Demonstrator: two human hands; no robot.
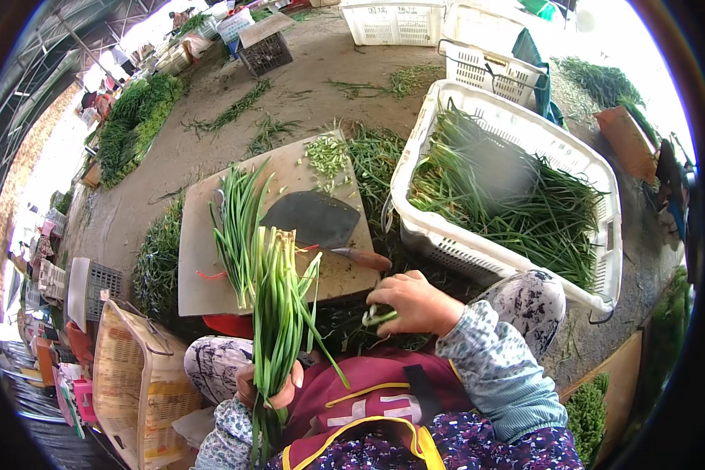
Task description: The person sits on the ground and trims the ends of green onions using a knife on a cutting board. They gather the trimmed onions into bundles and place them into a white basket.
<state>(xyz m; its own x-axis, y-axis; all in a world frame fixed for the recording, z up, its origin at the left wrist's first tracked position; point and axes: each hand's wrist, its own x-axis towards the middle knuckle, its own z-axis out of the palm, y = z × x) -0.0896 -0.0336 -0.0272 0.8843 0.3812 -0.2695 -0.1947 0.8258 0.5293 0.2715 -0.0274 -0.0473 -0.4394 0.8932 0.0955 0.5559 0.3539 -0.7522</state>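
Note:
My left hand (273, 388) grips a bunch of green garlic chives (276, 311) low on its leaves, with the pale cut ends upward over the board's near edge. My right hand (417, 302) is to the right of the bunch, fingers curled round a small pale green scrap of stalk (379, 316). On the cutting board (211, 282) a smaller bunch of chives (233, 229) lies at the left. Beside it rests a cleaver with a wide dark blade (311, 217) and a wooden handle (361, 258). Trimmed stalk ends (328, 155) are scattered at the board's far corner. Red ties (211, 275) lie on the board.
A white plastic crate (505, 247) full of loose chives stands at the right. A tan crate (170, 405) is tilted at the lower left. Leaf piles (160, 258) flank the board. More white crates (393, 26) and greens (135, 126) stand farther off on the floor.

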